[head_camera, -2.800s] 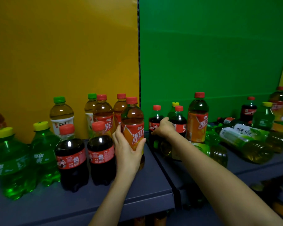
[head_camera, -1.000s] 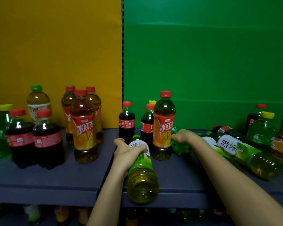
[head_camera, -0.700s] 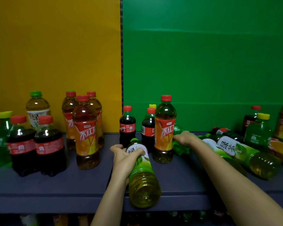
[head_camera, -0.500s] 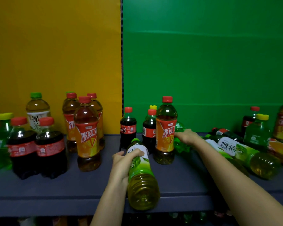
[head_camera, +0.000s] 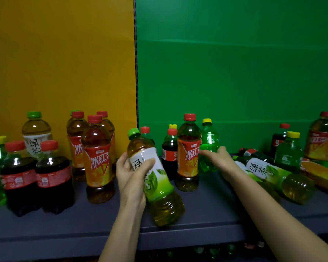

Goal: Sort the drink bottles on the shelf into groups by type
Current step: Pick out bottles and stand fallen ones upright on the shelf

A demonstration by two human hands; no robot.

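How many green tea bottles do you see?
3 green tea bottles: one upright back left, one gripped by the left hand, one lying right. Others may be hidden.

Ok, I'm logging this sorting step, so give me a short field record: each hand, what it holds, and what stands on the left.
left hand: grips a green tea bottle, tilted, cap up-left
right hand: grips an upright green soda bottle, yellow cap
standing left: two cola bottles, red tea bottles, one standing green tea
lying right: lying green tea bottle, among others
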